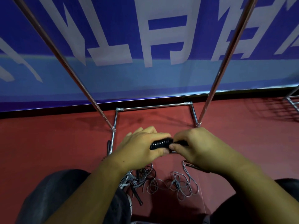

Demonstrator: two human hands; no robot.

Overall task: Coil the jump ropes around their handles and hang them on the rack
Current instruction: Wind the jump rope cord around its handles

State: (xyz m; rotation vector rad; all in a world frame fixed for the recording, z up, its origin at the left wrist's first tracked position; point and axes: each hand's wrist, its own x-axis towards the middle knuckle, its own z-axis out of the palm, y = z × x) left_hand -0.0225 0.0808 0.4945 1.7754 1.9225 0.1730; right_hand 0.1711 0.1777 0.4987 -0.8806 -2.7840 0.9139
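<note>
A black jump rope bundle (161, 143), its cord wound in tight glossy turns around the handles, sits crosswise between two bare hands just above a red floor (48, 143). The left hand (142, 147) is closed around the left part of the bundle, thumb underneath and fingers curled over the top. The right hand (199, 147) is closed at the bundle's right end, thumb and forefinger pinching the black cord or handle tip there; which of the two it is cannot be told. Below the hands, on the floor between the person's dark-clothed knees, lies a loose tangle of grey jump ropes (174, 183) with several black handles (137, 198) poking out of it. One more dark handle lies beside the rack's left floor bar. The chrome rack (155, 107) stands just beyond the hands: a rectangular tube base on the floor, and two shiny poles rising from it and slanting out toward the upper corners of the view. Behind the rack hangs a blue banner (145, 46) with large white characters. At the far right edge, part of another metal frame shows.
</note>
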